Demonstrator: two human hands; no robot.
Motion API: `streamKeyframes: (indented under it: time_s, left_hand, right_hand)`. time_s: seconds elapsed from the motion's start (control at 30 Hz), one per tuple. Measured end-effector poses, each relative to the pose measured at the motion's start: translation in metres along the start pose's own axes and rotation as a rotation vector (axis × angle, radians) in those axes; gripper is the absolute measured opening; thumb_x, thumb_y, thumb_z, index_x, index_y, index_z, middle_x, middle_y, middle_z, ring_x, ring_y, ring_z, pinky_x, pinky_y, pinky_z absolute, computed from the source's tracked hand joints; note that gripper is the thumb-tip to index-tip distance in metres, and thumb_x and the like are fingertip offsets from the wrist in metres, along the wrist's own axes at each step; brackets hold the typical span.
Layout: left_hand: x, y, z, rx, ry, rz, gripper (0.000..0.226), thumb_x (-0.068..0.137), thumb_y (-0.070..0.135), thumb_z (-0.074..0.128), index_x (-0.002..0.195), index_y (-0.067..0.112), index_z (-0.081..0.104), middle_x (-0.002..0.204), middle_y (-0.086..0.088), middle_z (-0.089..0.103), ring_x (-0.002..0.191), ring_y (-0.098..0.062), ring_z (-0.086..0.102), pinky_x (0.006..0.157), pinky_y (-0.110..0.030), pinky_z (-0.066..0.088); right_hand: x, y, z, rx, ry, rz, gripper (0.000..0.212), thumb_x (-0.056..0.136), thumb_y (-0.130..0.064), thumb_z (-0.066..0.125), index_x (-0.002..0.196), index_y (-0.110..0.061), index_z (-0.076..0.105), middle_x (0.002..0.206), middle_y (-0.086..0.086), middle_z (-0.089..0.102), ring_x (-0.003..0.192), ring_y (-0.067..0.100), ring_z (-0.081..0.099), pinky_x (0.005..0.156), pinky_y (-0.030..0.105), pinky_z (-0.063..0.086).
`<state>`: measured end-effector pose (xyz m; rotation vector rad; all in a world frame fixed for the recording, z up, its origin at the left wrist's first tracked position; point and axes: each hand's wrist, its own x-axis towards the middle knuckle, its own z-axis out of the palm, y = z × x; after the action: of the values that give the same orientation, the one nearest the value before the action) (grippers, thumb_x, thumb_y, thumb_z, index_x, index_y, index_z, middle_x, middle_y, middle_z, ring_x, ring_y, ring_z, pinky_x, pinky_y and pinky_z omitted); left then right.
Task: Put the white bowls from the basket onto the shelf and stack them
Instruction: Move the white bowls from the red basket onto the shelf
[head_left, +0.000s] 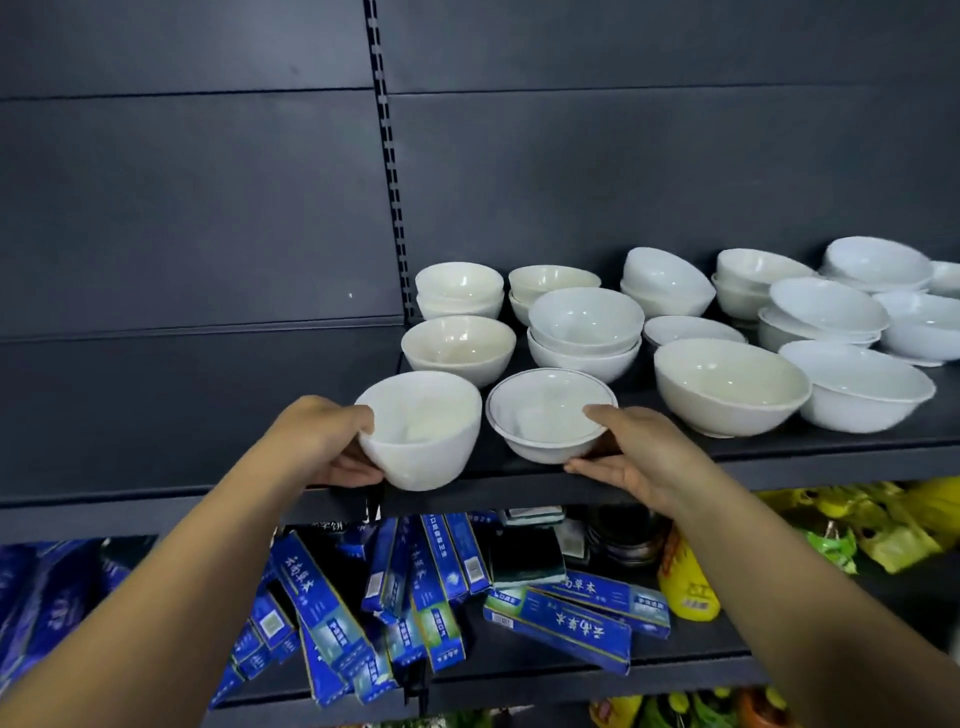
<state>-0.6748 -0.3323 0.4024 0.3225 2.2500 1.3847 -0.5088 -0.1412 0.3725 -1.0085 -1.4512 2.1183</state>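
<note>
My left hand (332, 441) grips a plain white bowl (423, 431) by its left rim, holding it at the front edge of the dark shelf (779, 462). My right hand (639, 452) holds a shallower white bowl with a thin dark rim line (545, 415), thumb over its right rim, fingers under it; this bowl sits at the shelf's front edge. Behind them stand a single white bowl (457, 345) and a short stack of white bowls (584, 332). The basket is not in view.
Several more white bowls, single and stacked, fill the shelf to the right (727, 384). The left shelf bay (182, 405) holds nothing. Below, blue toothpaste boxes (322, 613) lie jumbled beside a yellow bottle (685, 587) and yellow-green packets (883, 525).
</note>
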Motion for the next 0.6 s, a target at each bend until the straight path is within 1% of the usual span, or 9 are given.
streamKeyframes:
  time_s: [0.1, 0.17, 0.23, 0.33, 0.4, 0.43, 0.47, 0.53, 0.6]
  left_hand:
    - [0.009, 0.001, -0.002, -0.022, -0.02, 0.0, 0.012, 0.086, 0.002, 0.047, 0.077, -0.004, 0.051, 0.038, -0.015, 0.058, 0.032, -0.023, 0.059, 0.033, -0.023, 0.048]
    - [0.012, 0.002, -0.002, -0.044, -0.019, 0.004, 0.013, 0.086, 0.002, 0.046, 0.075, -0.004, 0.05, 0.04, -0.017, 0.057, 0.03, -0.022, 0.057, 0.032, -0.023, 0.048]
    - [0.015, 0.003, -0.001, -0.055, -0.014, 0.011, 0.013, 0.086, 0.003, 0.046, 0.075, -0.003, 0.05, 0.036, -0.014, 0.056, 0.03, -0.021, 0.057, 0.032, -0.023, 0.048]
    - [0.017, 0.003, -0.001, -0.055, 0.001, 0.008, 0.014, 0.085, 0.003, 0.046, 0.074, -0.004, 0.051, 0.039, -0.015, 0.058, 0.031, -0.021, 0.058, 0.033, -0.023, 0.048]
    - [0.018, 0.003, 0.0, -0.044, 0.015, 0.018, 0.016, 0.086, 0.006, 0.045, 0.074, -0.003, 0.052, 0.052, -0.019, 0.06, 0.031, -0.02, 0.057, 0.035, -0.024, 0.049]
    - [0.02, 0.002, 0.001, -0.034, 0.016, 0.024, 0.019, 0.088, 0.009, 0.046, 0.074, -0.002, 0.052, 0.057, -0.019, 0.059, 0.031, -0.02, 0.057, 0.036, -0.024, 0.05]
    - [0.021, 0.001, 0.002, -0.012, 0.017, 0.029, 0.022, 0.09, 0.014, 0.045, 0.075, 0.0, 0.053, 0.06, -0.019, 0.059, 0.033, -0.02, 0.057, 0.037, -0.025, 0.05]
    - [0.021, -0.002, 0.003, 0.041, 0.033, 0.043, 0.035, 0.094, 0.032, 0.042, 0.078, 0.002, 0.053, 0.065, -0.019, 0.06, 0.046, -0.025, 0.06, 0.046, -0.031, 0.053]
    - [0.02, -0.009, 0.005, 0.133, 0.123, 0.125, 0.05, 0.093, 0.05, 0.035, 0.093, 0.004, 0.056, 0.083, -0.019, 0.065, 0.072, -0.03, 0.064, 0.064, -0.04, 0.056]
  right_hand:
    - [-0.007, 0.004, 0.001, -0.064, -0.042, -0.065, 0.04, 0.084, -0.013, 0.065, 0.12, -0.007, 0.05, 0.112, 0.011, 0.059, 0.083, 0.021, 0.063, 0.067, 0.025, 0.058]
    - [-0.011, 0.007, 0.002, -0.166, -0.056, -0.127, 0.043, 0.08, -0.008, 0.068, 0.119, -0.014, 0.051, 0.112, 0.002, 0.06, 0.093, 0.013, 0.06, 0.077, 0.026, 0.054]
    - [-0.012, 0.008, 0.004, -0.212, -0.042, -0.173, 0.047, 0.078, -0.007, 0.07, 0.118, -0.019, 0.049, 0.113, -0.004, 0.058, 0.104, 0.013, 0.056, 0.082, 0.028, 0.05]
    - [-0.012, 0.01, 0.008, -0.336, -0.013, -0.206, 0.059, 0.074, -0.011, 0.074, 0.124, -0.02, 0.043, 0.119, -0.004, 0.055, 0.108, 0.012, 0.054, 0.077, 0.026, 0.052]
    - [-0.011, 0.011, 0.01, -0.507, 0.018, -0.246, 0.067, 0.072, -0.016, 0.077, 0.128, -0.019, 0.039, 0.119, -0.004, 0.053, 0.104, 0.011, 0.052, 0.067, 0.021, 0.049]
    - [-0.009, 0.012, 0.01, -0.56, 0.039, -0.274, 0.07, 0.071, -0.018, 0.077, 0.129, -0.018, 0.039, 0.119, -0.004, 0.053, 0.103, 0.01, 0.05, 0.066, 0.02, 0.047]
    - [-0.007, 0.012, 0.01, -0.589, 0.063, -0.298, 0.071, 0.07, -0.02, 0.078, 0.129, -0.017, 0.039, 0.119, -0.003, 0.054, 0.103, 0.01, 0.05, 0.069, 0.022, 0.047]
    - [-0.002, 0.013, 0.01, -0.65, 0.116, -0.34, 0.073, 0.068, -0.025, 0.079, 0.129, -0.015, 0.042, 0.125, 0.0, 0.055, 0.108, 0.012, 0.05, 0.084, 0.028, 0.046]
    - [0.002, 0.015, 0.009, -0.769, 0.172, -0.369, 0.074, 0.066, -0.03, 0.079, 0.129, -0.014, 0.043, 0.13, 0.002, 0.054, 0.115, 0.016, 0.05, 0.092, 0.027, 0.041]
